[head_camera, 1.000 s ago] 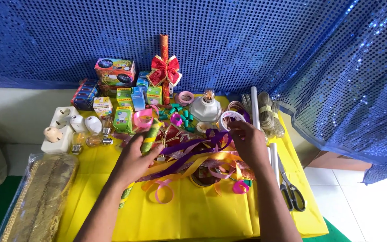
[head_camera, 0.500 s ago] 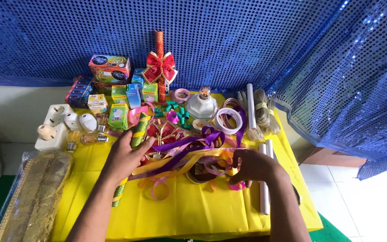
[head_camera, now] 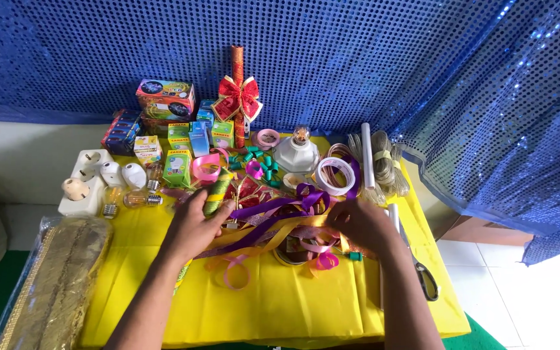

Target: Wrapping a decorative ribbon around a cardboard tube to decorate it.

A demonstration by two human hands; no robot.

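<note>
Left hand: my left hand (head_camera: pixel 196 227) rests on the green-gold wrapped roll (head_camera: pixel 214 194), grip curled over it; whether it clamps, I cannot tell.
Right hand: my right hand (head_camera: pixel 361 223) lies on the ribbon tangle (head_camera: pixel 273 223), fingers together on a strand.
Ribbon tangle: mid-worktop, between my hands.
Edges: scissors (head_camera: pixel 426 275) at 4 o'clock, near the worktop (head_camera: pixel 280 304) right edge.
Open room: bare yellow at 6 o'clock.
Crowded: boxes (head_camera: pixel 183 146) at 11 o'clock.

Behind the white socket block (head_camera: pixel 85 183), a dark flat pack (head_camera: pixel 119 131) lies beside a stacked multicoloured carton (head_camera: pixel 165 98), with small green-and-yellow bulb boxes (head_camera: pixel 177 167) and light-blue boxes (head_camera: pixel 199 139) standing upright to its right.
</note>
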